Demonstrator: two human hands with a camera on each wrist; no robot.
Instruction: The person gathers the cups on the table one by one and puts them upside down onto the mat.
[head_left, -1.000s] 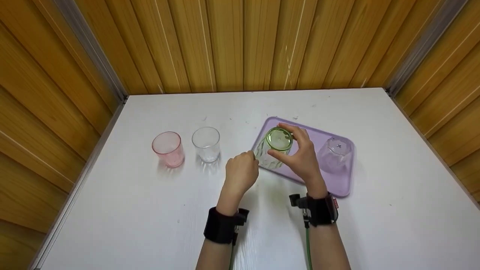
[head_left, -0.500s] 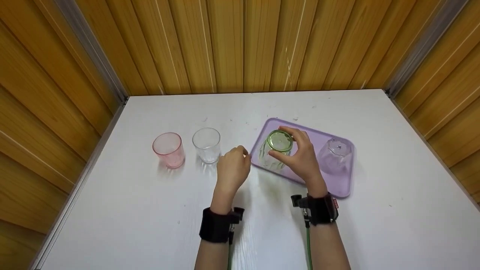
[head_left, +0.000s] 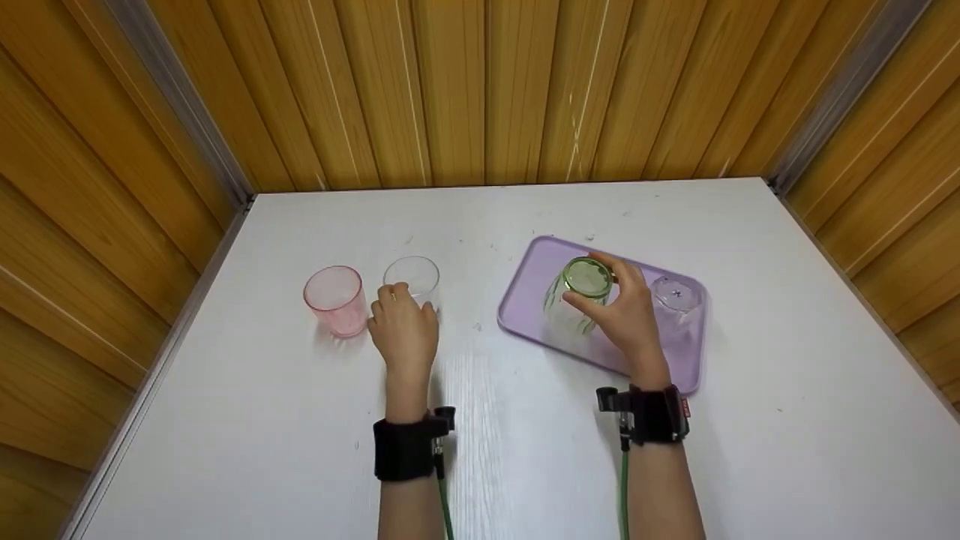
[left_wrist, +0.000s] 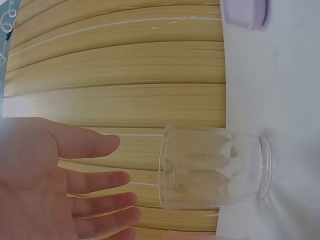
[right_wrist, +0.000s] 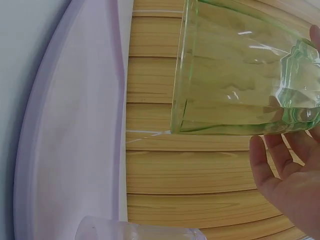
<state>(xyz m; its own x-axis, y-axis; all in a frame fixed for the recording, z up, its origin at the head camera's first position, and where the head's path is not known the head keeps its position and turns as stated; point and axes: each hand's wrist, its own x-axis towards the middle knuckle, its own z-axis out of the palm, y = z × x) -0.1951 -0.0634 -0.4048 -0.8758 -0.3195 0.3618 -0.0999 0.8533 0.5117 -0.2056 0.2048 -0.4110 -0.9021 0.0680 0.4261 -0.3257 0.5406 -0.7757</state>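
My right hand (head_left: pixel 626 315) grips an upside-down green glass (head_left: pixel 587 279) by its base. In the right wrist view this glass (right_wrist: pixel 235 70) hangs above the purple tray (head_left: pixel 525 300), its rim apart from the surface. Fingers extended, my left hand (head_left: pixel 405 330) is just in front of an upright clear glass (head_left: pixel 416 274). From the left wrist view, a gap shows between the fingertips and that clear glass (left_wrist: pixel 210 167). A pink glass (head_left: pixel 337 300) stands upright to its left. Upside down on the tray's right part is another clear glass (head_left: pixel 676 296).
The white table (head_left: pixel 525 450) carries everything. A wood-patterned wall (head_left: pixel 480 90) closes off the back, with similar panels at both sides. Green cables (head_left: pixel 624 487) run from the wrist cameras along the forearms.
My left hand has left the green glass and moved left to the clear glass, its fingers spreading. My right hand has shifted the green glass rightward over the tray.
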